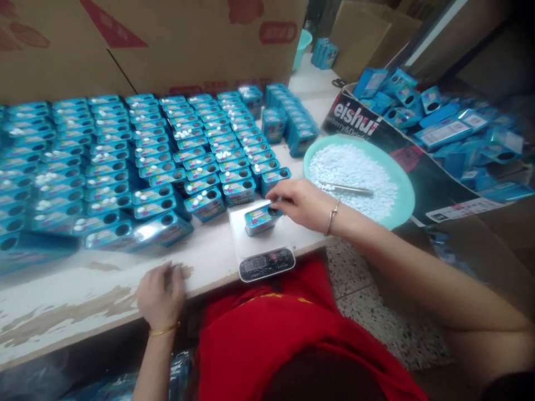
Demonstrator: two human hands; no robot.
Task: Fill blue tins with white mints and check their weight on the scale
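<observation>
Small blue rectangular box point(259, 221) sits on white digital scale point(267, 266)

At the scale's platform, the right hand point(301, 203) bends its fingertips over the box's dark round opening; whether they grip anything cannot be told. Left of the scale, the left hand point(161, 292) rests released, fingers loosely curled, on the worn white wooden desk point(100, 289). Right of the scale, a rounded pale-green basin point(404, 195) holds small white pellets point(351, 159); beyond it stand rows of matching blue boxes point(192, 136).
</observation>
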